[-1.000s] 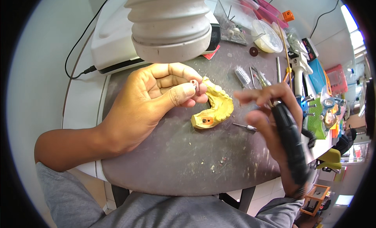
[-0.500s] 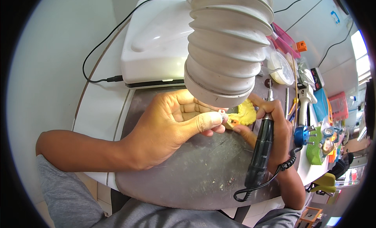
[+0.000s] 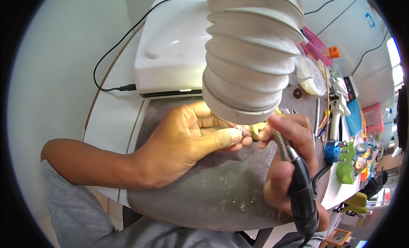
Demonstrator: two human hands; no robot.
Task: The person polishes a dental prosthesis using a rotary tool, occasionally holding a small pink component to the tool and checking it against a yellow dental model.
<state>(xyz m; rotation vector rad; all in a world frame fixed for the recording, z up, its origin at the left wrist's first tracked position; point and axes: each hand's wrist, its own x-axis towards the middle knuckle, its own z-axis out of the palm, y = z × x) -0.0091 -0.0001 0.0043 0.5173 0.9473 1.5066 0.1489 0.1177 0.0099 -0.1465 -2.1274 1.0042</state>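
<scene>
A white ribbed suction hose (image 3: 254, 56) hangs before a white box (image 3: 172, 47).

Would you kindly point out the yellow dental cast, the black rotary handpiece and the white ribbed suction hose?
yellow dental cast (image 3: 257, 129), head view, the small patch showing between the fingers.
black rotary handpiece (image 3: 303, 192), head view, the middle of its black body.
white ribbed suction hose (image 3: 253, 52), head view, the middle ribs.
</scene>
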